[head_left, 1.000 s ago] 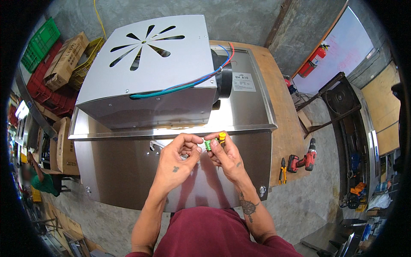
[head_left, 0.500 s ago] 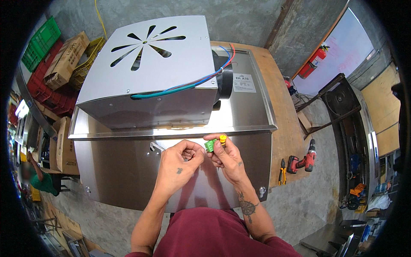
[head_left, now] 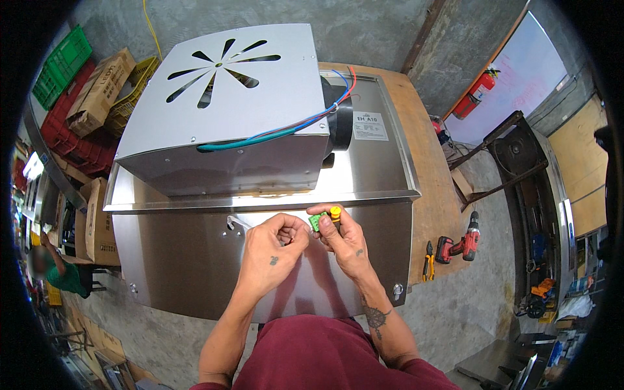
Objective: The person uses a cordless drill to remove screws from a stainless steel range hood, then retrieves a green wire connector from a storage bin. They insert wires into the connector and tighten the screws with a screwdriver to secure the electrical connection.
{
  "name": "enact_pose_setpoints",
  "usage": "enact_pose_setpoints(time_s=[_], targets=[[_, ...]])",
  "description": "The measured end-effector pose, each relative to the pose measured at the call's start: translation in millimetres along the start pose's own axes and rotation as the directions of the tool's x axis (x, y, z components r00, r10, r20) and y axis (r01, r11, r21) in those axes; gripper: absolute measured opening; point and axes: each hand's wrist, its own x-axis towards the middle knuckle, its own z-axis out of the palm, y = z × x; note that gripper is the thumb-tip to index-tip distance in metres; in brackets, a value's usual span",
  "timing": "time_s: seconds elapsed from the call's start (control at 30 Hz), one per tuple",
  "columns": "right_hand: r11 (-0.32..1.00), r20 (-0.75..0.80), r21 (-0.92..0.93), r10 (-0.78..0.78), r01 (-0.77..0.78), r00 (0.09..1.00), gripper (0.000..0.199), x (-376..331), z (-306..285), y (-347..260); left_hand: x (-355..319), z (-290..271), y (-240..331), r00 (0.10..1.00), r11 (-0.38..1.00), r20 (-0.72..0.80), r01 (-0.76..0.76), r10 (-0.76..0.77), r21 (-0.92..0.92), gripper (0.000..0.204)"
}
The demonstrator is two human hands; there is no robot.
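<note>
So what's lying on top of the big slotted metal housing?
A bundle of blue, green and red wires runs across the housing top toward its right side; where the wires end is hidden.

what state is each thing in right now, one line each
left hand: closed, fingers pinched by the green connector
right hand: gripping the green connector and yellow-handled tool
metal housing: resting on the steel cabinet, cables draped over it
red drill: lying flat on the wooden table
pliers: lying flat, unused
</note>
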Motion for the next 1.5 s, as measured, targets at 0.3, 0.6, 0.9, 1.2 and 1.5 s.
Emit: enact_pose_setpoints(time_s=[0.3,0.6,0.9,1.2,1.5], targets=[[0.999,0.05,-0.038,0.03,-0.028,0.998,0.046,4.0,-4.3,-4.2,5.1,-0.7,-12.2,0.999,0.994,0.048,0.006,-0.001,-0.105,0.023],[0.99,0.128,-0.139,0.025,-0.007,0.991,0.051,7.0,-11.4,-10.1,5.6,-2.8,-9.8,0.998,0.988,0.062,0.035,-0.026,-0.15,0.029],[0.996,0.159,-0.086,0.048,-0.034,0.986,0.036,8.8,-18.7,-9.5,11.5,-8.1,-15.3,0.983,0.965,0.185,0.028,0.021,-0.261,0.042],[0.981,0.206,-0.192,0.033,0.007,0.978,0.04,11.8,-23.5,-7.5,11.9,-6.0,-20.7,0.981,0.944,0.193,0.072,-0.009,-0.321,0.047],[0.982,0.108,-0.178,-0.037,0.056,0.993,0.05,9.4,-14.7,-4.7,12.5,-4.7,-22.0,0.981,0.952,0.193,0.057,0.002,-0.301,0.048]])
